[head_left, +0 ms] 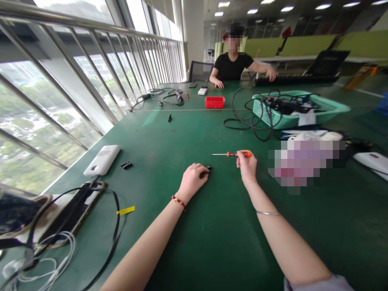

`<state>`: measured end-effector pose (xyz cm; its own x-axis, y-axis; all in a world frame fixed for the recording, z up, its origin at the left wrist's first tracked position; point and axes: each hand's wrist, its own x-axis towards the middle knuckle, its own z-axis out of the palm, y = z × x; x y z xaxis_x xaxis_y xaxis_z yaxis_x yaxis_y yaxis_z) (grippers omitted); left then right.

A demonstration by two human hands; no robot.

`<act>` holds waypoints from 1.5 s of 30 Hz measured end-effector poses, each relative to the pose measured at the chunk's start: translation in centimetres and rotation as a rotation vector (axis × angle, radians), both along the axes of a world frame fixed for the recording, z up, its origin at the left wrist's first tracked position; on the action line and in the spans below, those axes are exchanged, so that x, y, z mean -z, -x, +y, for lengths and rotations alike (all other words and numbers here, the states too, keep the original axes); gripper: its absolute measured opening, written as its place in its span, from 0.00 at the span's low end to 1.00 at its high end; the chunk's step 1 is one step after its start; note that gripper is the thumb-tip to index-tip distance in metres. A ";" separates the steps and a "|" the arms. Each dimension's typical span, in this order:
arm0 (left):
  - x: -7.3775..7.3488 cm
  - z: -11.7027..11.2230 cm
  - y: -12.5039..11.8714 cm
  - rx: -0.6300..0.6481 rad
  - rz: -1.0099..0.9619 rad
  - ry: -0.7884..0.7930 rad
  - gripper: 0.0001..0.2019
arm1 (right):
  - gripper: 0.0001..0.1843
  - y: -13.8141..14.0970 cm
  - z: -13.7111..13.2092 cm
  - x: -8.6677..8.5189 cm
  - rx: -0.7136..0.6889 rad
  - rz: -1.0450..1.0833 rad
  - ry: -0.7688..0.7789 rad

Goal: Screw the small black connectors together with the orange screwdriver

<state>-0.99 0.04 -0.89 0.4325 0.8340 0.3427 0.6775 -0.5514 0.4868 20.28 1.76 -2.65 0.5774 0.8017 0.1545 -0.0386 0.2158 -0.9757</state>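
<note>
My left hand (194,179) is closed on a small black part (207,169) at the middle of the green table (212,242). Fingers cover much of that part, so its kind does not show. To the right, my right hand (247,166) grips the orange and black handle of a screwdriver (232,154). Its thin metal shaft points left, over the table, and its tip is apart from the black part. Another small black piece (126,165) lies farther left, beside a white power bank (102,160).
A red tray (215,102) and a small black piece (169,118) lie farther back. At right stands a green basket (330,108) of cables. A phone (75,210) and black strap (113,238) lie front left. Across the table sits a person (232,64) in black.
</note>
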 end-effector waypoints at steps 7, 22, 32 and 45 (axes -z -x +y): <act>0.0 0.4 0.1 -0.050 -0.093 0.070 0.04 | 0.11 0.0 0.0 -0.1 -0.001 0.011 0.004; -0.1 0.3 0.2 -0.084 -0.013 0.048 0.05 | 0.11 0.0 0.0 0.0 -0.009 0.014 0.002; -0.5 0.6 -0.2 -0.084 0.051 -0.028 0.05 | 0.11 -0.1 0.2 0.3 -0.009 -0.001 -0.005; -1.9 -0.4 7.1 -0.544 0.265 -0.015 0.10 | 0.11 -0.2 0.3 0.4 -0.014 -0.007 -0.009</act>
<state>-8.06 -0.32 1.02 0.0180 0.9553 0.2950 0.9613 -0.0976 0.2575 20.47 2.01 -3.09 0.5647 0.8085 0.1656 -0.0347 0.2237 -0.9740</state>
